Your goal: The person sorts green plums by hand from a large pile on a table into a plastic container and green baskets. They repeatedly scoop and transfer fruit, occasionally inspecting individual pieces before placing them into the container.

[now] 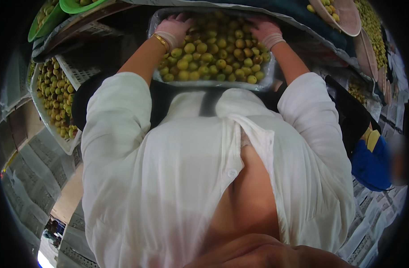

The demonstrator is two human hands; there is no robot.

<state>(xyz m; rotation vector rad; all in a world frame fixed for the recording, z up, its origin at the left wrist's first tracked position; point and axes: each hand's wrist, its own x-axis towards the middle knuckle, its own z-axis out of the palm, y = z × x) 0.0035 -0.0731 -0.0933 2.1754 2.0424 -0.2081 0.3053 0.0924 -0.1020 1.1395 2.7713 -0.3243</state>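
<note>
A crate lined with clear plastic film (pixel 268 82) lies before me, filled with round green and brown-flushed fruits (pixel 221 63) that look like jujubes. My left hand (pixel 173 28), in a pale pink glove, rests at the crate's far left side with its fingers apart on the fruit. At the far right side my right hand (pixel 266 30), gloved alike, reaches in beside the fruit. Its fingertips are in shadow, so whether they grip anything is unclear. The fruit nearest the far rim is dark and blurred.
Left of me stands a white plastic crate (pixel 40 104) of similar fruit. Green bowls (pixel 35 28) sit at the upper left, beige baskets (pixel 350 20) at the upper right. A cloth-draped table edge (pixel 311 26) passes beyond the crate. Film-covered crates (pixel 375 227) and a blue cloth item (pixel 365 167) lie to the right.
</note>
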